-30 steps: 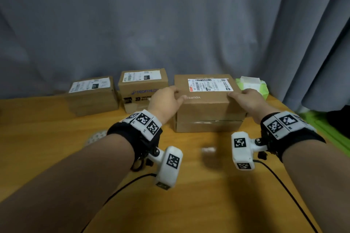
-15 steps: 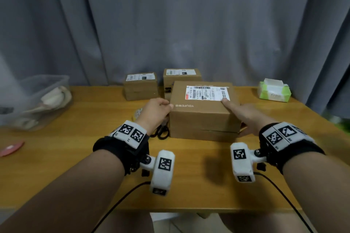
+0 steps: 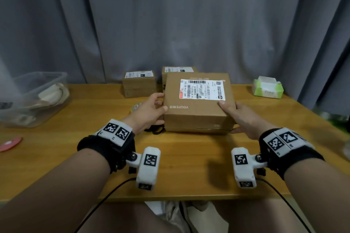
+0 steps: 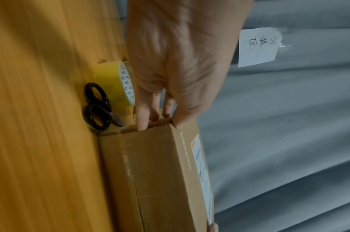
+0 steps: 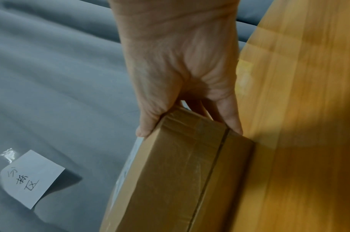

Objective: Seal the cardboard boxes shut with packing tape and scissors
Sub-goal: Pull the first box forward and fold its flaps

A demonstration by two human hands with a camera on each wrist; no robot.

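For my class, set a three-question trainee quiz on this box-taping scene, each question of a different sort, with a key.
1. True or false: both hands, the left hand and the right hand, hold the large box.
2. Which lies beside the scissors on the table? A: a marker. B: the roll of tape. C: a knife.
3. Fill in: behind the large box stand ___ smaller boxes, one to the left, one partly hidden.

Key: 1 true; 2 B; 3 two.
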